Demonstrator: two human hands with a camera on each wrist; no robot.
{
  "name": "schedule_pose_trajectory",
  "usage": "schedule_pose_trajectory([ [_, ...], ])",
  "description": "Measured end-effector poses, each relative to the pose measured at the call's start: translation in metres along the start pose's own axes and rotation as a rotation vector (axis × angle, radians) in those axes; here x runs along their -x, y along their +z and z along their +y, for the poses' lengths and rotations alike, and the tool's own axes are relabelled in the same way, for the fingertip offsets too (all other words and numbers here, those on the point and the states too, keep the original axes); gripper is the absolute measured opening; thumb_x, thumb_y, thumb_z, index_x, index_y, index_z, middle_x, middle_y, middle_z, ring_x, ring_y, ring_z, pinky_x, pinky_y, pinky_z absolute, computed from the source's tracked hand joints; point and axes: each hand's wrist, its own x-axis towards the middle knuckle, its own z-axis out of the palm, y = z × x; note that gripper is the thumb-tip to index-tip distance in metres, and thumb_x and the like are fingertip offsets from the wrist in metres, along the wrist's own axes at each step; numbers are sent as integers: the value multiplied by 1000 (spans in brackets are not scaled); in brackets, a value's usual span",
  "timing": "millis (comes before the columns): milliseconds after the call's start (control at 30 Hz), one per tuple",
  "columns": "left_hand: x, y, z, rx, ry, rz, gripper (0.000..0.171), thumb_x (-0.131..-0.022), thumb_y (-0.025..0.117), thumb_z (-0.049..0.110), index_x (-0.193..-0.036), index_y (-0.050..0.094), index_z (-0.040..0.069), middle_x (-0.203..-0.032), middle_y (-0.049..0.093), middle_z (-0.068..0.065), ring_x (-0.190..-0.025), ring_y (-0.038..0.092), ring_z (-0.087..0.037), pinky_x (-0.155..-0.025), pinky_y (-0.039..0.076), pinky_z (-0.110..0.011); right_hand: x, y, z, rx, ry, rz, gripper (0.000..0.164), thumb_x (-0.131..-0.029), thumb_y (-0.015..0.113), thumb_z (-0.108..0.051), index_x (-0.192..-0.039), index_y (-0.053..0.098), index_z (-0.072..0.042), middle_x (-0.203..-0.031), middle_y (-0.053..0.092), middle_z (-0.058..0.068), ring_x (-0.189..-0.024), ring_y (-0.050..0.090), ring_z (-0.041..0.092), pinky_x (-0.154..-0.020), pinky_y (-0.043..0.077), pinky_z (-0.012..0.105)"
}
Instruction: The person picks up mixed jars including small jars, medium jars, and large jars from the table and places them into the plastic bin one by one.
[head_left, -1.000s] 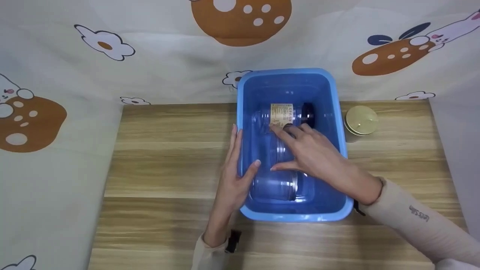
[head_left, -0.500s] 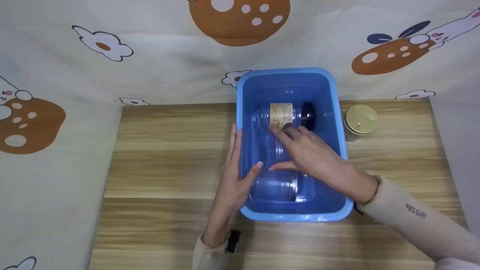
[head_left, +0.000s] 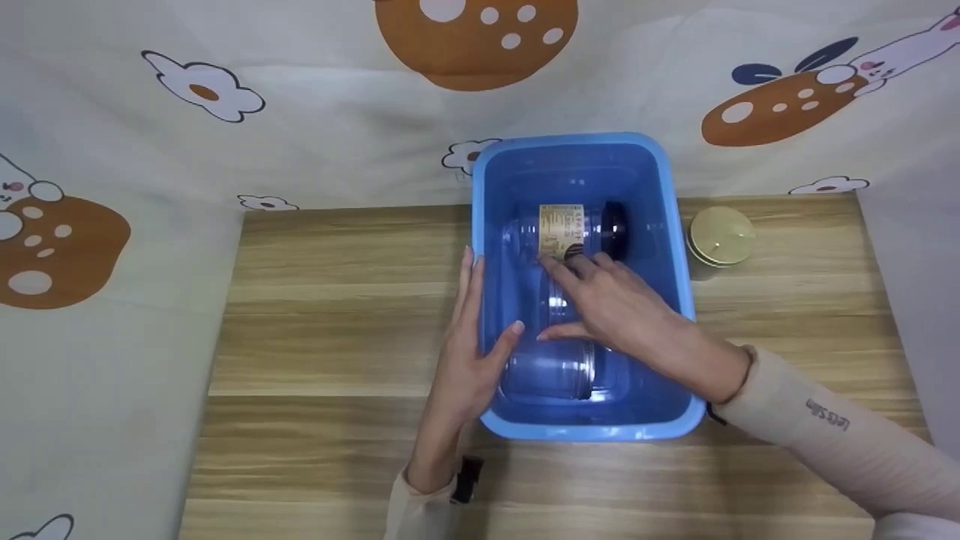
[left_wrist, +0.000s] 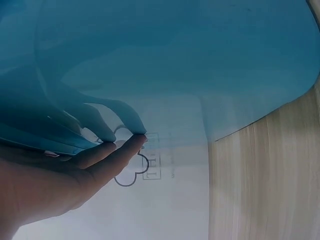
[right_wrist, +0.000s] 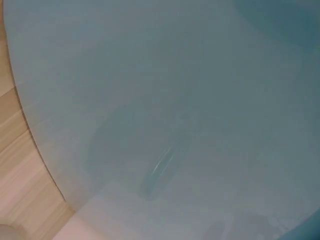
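A blue plastic bin holds several clear jars lying on their sides. Deep inside it, my right hand spans the middle clear jar, thumb on the near side and fingers on the far side; the palm covers much of this jar. Beyond it lies a jar with a cream label and a dark lid. On the near side is another clear jar. My left hand rests on the bin's left rim, straight fingers along the outer wall, thumb over the inside. The right wrist view shows only bin wall.
A container with a gold lid stands on the wooden table, just right of the bin. Behind the table hangs a printed cloth, which the bin's far end nearly meets. More cloth closes off both sides.
Both hands keep almost the same position on the bin and the middle jar. The whole view has shifted very slightly.
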Motion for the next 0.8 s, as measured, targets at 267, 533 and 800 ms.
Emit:
schedule_pose_trajectory([
  [267, -1, -1, -1, -35, 19, 17, 75, -89, 54, 40, -147, 9, 26, -152, -4, 13, -137, 12, -15, -102, 25, -50, -2, 4, -3, 15, 24, -86, 100, -69, 40, -77, -145, 23, -15, -123, 50, 25, -109, 49, 44, -90, 42, 52],
  [533, 0, 0, -2, -30, 36, 18, 75, -89, 54, 39, -147, 9, 25, -152, -4, 11, -138, 7, -13, -105, 18, -51, -1, 5, -4, 14, 44, -108, 100, -69, 35, -79, -146, 21, -17, -125, 48, 27, -109, 49, 45, -89, 42, 53],
  [800, 0, 0, -1, -31, 27, 13, 76, -88, 56, 37, -147, 9, 25, -152, -4, 11, -138, 6, -13, -104, 19, -52, 0, 5, -5, -15, 64, -155, 99, -70, 34, -80, -147, 15, -21, -130, 42, 27, -113, 46, 46, -88, 42, 54],
])
